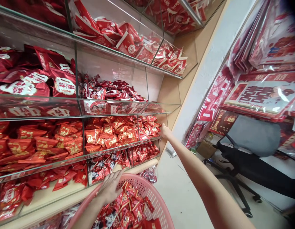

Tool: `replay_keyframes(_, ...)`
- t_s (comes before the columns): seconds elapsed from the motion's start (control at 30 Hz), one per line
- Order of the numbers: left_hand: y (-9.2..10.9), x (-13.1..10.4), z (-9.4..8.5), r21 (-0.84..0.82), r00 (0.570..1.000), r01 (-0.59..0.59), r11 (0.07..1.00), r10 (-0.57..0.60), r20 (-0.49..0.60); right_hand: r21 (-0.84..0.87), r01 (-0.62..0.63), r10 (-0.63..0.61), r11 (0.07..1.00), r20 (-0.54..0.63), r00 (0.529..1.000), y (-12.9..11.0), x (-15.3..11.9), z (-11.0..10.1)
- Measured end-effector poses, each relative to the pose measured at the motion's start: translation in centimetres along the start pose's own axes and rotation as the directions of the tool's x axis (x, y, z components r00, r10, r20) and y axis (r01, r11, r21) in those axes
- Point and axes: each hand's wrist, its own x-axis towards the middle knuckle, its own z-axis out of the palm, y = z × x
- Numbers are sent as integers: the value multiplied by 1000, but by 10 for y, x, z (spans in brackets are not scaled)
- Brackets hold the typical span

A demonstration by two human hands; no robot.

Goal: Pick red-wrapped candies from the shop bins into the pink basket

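In the head view, a pale floor (pixel 185 190) runs along the foot of a wooden shelf unit (pixel 185 52) with glass fronts and dividers. Beside it a pale wall (pixel 213 57) meets a display of red and white packs (pixel 262 95), many in clear plastic. A chair (pixel 255 135) with a grey back and black wheeled base stands in front of these packs.

The shelf compartments are heaped with wrapped packets. White-edged red pouches (pixel 128 43) fill the upper tier; below, dark red bags (pixel 63 83) with white labels lie left of smaller patterned packets (pixel 111 89). The next tier holds orange-red packets (pixel 109 130) with gold print, and the lowest holds more red packets (pixel 144 152). A pink basket (pixel 161 200) with perforated sides stands against the unit at the bottom, with a loose pile of small red sweets (pixel 133 203) inside.

The left hand (pixel 110 187) is palm down over the basket's near-shelf rim, fingers extended and thumb apart, above the sweets. The right arm reaches forward, its hand (pixel 164 131) at the right end of the orange-red tier, beside the wooden side panel; its fingers are partly hidden, so I cannot tell whether it grips anything.
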Motion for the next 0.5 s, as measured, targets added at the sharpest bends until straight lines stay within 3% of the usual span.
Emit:
replay_keyframes(0.2, -1, 1, 1, 4, 1000, -1, 1000, 1, 0, -6, 93, -93, 996, -38, 995, 3, -1, -9)
replay_keyframes(0.3, -2, 0, 4, 8, 1000, -1, 1000, 1, -7, -77, 204, -209, 976, -72, 975, -3, -3, -18)
replay_keyframes(0.4, -3, 1, 6, 12, 1000, 2, 1000, -2, -10, -222, 326, -341, 919, -30, 940, -13, -5, -23)
replay_keyframes(0.5, -3, 1, 6, 15, 1000, 1, 1000, -1, -5, -266, 362, -366, 894, 36, 930, -23, -6, -23)
